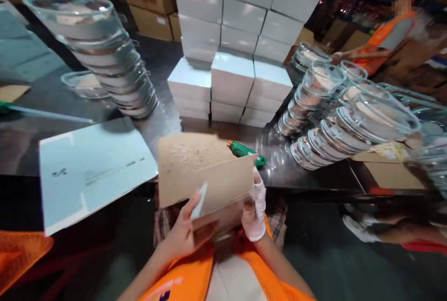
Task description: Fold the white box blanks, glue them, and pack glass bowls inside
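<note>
Both my hands hold a brown cardboard box (226, 182), partly folded, close to my body at the table's front edge. My left hand (183, 231) is closed on its left side. A white, pointed piece (199, 201) shows by that thumb; I cannot make out what it is. My right hand (255, 210), in a white glove with some bare fingertips, grips the right side. Behind the box lies a flat cardboard sheet (178, 161) with dried specks on it. A green glue gun (240, 149) with an orange tip rests just beyond, partly hidden by the box.
White boxes (232, 75) are stacked ahead. Clear round containers stand in a tall leaning stack (129, 77) at left and several stacks (328, 138) at right. A printed white panel (98, 170) overhangs the table edge. An orange basket (21, 254) is lower left; a person (387, 42) stands back right.
</note>
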`<state>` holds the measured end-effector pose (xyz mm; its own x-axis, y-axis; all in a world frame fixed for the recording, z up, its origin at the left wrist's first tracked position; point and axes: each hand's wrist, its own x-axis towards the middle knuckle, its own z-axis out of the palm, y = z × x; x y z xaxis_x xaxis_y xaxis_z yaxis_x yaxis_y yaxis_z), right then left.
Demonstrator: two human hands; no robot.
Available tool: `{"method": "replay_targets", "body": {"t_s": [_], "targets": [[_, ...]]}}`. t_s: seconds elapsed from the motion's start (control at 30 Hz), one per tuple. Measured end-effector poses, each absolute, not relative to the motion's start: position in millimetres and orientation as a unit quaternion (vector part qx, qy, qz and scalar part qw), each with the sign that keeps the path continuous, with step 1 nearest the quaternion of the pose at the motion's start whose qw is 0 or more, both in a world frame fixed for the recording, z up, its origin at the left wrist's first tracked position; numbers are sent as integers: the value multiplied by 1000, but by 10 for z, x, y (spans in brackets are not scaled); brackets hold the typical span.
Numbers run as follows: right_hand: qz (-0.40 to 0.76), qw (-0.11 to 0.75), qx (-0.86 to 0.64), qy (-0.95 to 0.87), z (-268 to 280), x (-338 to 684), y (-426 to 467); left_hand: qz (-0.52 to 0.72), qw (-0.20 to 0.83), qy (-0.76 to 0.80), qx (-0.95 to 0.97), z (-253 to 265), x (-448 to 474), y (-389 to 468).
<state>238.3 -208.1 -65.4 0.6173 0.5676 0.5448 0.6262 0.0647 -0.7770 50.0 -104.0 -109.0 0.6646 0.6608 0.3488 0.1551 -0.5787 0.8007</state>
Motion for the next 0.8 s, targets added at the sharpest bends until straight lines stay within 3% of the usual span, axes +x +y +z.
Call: {"method": "replay_targets", "body": {"t_s": [0.17,0.37,0.47,0.57,0.63,0.7,0.8], "targets": [[73,635,-681,-358,-538,2351,-2105,429,424,194,773,-967,687,-1102],[74,667,-681,-294,-586,2520,-2109,405,339,146,837,-837,622,-972],[103,562,-760,-311,-544,2865,-2147,421,327,199,822,-854,467,-767],[118,331,-899,-263,-424,3179,-2062,461,340,288,767,-874,406,-600],[160,244,-931,-221,-371,3294,-1933,468,345,310,752,-868,434,-536],[198,261,-924,-199,-361,3348,-1807,465,359,317,744,-850,490,-503],[227,351,-888,-190,-386,3382,-1714,462,397,336,718,-835,568,-485]]}}
